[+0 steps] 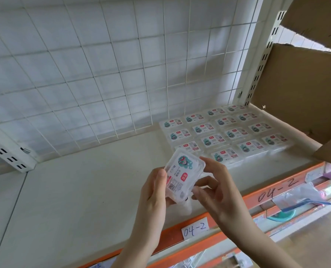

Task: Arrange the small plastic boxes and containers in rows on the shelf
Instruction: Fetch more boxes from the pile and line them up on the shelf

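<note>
While held above the shelf, stayed well short of its slot: one clear box, tilted, label up, with more boxes seemingly stacked under it. Gripped from the left by the left hand, thumb on the label's edge; pinched on the right by the right hand, fingers curled round corner and underside. Neither hand free, neither spread wide.

Probably best done by peeling off the top box with the right hand, turning it so the label matched the others, then setting it flat at the near-left end of the block — touching its neighbour, edges square. Worth a light grip; thin plastic likely to flex and slide.

Looked like glossy see-through plastic, shallow, squarish, rounded at the corners, white label with a teal figure and a red mark. Same for the block: four tidy rows at the shelf's right rear. Beyond that, smooth cream shelf, white wire grid behind, slotted post, brown cardboard on the right — matte, torn-edged. Orange rail in front, with a handwritten tag "04-2".
</note>
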The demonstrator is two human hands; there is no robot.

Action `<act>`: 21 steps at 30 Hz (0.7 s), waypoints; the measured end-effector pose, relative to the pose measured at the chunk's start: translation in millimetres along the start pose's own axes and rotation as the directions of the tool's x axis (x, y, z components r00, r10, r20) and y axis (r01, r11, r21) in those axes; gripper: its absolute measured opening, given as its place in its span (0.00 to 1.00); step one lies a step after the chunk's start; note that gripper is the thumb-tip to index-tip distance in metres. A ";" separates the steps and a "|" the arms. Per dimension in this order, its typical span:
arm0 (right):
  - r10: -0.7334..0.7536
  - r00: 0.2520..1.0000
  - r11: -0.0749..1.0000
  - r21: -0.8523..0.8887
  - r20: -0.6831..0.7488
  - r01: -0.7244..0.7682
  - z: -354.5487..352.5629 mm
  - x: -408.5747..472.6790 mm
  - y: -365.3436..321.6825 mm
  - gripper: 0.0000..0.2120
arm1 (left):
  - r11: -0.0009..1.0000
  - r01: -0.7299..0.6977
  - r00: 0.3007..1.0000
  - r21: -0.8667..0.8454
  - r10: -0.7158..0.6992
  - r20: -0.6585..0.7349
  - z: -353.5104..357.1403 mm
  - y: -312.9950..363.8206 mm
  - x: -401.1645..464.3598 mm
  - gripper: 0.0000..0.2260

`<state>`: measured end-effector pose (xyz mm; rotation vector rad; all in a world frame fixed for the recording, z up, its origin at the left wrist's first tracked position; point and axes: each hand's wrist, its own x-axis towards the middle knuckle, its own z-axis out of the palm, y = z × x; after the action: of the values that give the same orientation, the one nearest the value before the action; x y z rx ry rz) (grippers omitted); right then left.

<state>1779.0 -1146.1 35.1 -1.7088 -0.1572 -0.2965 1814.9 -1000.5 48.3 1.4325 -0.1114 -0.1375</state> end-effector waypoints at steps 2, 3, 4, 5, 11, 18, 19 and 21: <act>0.036 0.995 0.997 0.077 -0.093 -0.029 -1.0 0.3 -3.8 0.19 | 0.997 -0.028 0.999 0.067 0.026 0.031 1.4 0.5 -3.1 0.15; 0.062 0.987 0.993 0.105 -0.151 -0.046 -2.0 0.2 -4.5 0.18 | 0.995 -0.038 0.998 0.092 0.034 0.052 2.0 1.2 -5.0 0.14; 0.080 0.975 0.990 0.134 -0.208 -0.052 -3.3 -0.1 -5.7 0.16 | 0.994 -0.043 0.997 0.099 0.037 0.066 2.0 0.9 -6.2 0.14; 0.094 0.965 0.985 0.167 -0.246 -0.053 -4.8 -0.8 -5.5 0.14 | 0.995 -0.043 0.997 0.085 0.036 0.074 2.4 0.8 -6.9 0.14; 0.140 0.990 0.990 -0.026 0.026 -0.140 -11.5 -10.5 -7.6 0.31 | 0.999 -0.043 0.983 -0.032 0.048 0.175 14.4 -4.4 -7.0 0.24; 0.215 0.977 0.944 -0.254 -0.007 -0.210 -45.9 4.8 -11.8 0.26 | 0.776 -0.422 0.900 0.468 0.300 0.316 7.0 -12.2 -10.5 0.08; 0.226 0.974 0.918 -0.333 -0.007 -0.216 -53.0 8.1 -11.3 0.28 | 0.687 -0.475 0.880 0.550 0.354 0.318 4.1 -14.6 -9.1 0.08; 0.274 0.961 0.872 -0.426 0.022 -0.239 -67.7 12.6 -9.6 0.30 | 0.531 -0.512 0.853 0.676 0.404 0.329 -4.7 -21.5 -5.2 0.10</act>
<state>1781.3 -1212.1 57.1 -2.1467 0.0848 -0.0603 1809.8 -997.9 26.4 2.1747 -0.7381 0.3025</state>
